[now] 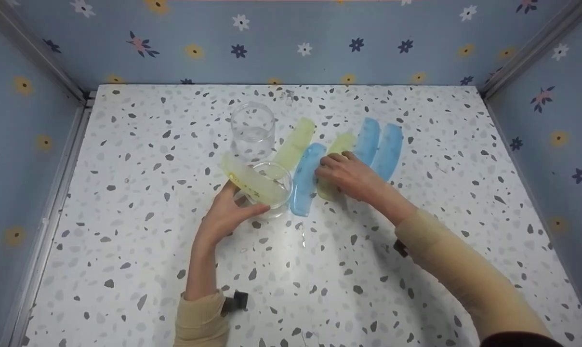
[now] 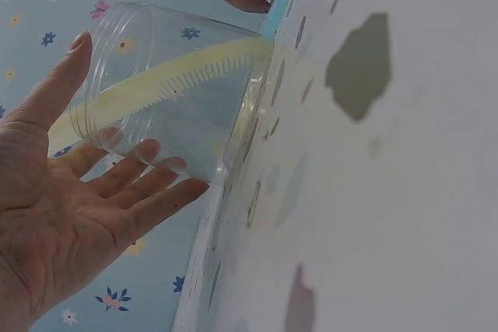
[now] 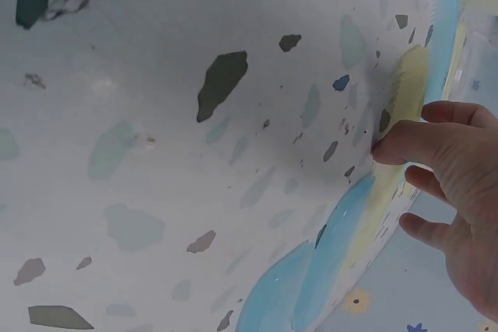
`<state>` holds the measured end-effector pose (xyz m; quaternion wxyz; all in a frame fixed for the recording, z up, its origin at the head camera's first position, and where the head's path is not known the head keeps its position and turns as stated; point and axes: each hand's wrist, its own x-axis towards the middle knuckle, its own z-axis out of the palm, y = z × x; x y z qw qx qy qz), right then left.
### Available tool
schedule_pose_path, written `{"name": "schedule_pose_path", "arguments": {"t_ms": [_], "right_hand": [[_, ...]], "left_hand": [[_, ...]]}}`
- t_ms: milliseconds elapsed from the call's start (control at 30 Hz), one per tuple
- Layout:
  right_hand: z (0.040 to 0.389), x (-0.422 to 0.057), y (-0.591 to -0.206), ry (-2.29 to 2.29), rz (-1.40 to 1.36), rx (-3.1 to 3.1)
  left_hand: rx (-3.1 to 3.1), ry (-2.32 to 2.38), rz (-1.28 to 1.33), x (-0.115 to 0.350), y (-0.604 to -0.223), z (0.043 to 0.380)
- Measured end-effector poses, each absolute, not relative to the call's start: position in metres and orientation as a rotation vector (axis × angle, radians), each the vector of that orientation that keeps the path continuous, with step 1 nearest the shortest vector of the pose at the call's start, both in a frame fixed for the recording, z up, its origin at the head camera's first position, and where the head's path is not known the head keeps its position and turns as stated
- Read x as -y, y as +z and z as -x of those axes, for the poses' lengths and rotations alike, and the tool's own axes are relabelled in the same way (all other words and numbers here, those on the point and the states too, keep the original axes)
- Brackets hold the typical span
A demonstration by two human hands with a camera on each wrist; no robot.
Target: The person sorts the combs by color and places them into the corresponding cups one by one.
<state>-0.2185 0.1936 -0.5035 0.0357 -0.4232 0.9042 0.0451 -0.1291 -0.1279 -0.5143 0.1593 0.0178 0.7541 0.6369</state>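
My left hand (image 1: pixel 223 214) holds a clear plastic jar (image 2: pixel 198 134) standing on the table, thumb on one side and fingers on the other. A pale yellow comb (image 1: pixel 252 183) leans inside that jar, its upper end sticking out past the rim. Over to the right, my right hand (image 1: pixel 351 178) pinches another yellow comb (image 3: pixel 412 79), which lies on the table. The palm and fingers cover the middle of this comb in the head view. A blue comb (image 1: pixel 306 180) lies between the jar and the right hand.
Behind the held jar stands a second clear jar (image 1: pixel 253 137). A third yellow comb (image 1: pixel 296 142) lies beside it. Two more blue combs (image 1: pixel 367 142) lie side by side beyond the right hand. Flower-patterned walls (image 1: pixel 305 29) border the speckled table (image 1: pixel 141 255).
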Motion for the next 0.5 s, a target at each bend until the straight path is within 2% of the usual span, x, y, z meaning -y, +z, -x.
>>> {"name": "schedule_pose_path", "arguments": {"t_ms": [500], "right_hand": [[0.2239,-0.1926,-0.4979,0.185,1.285,-2.710]], "left_hand": [[-2.163,1.813,-0.049,0.1291,-0.5156,0.1288]]}}
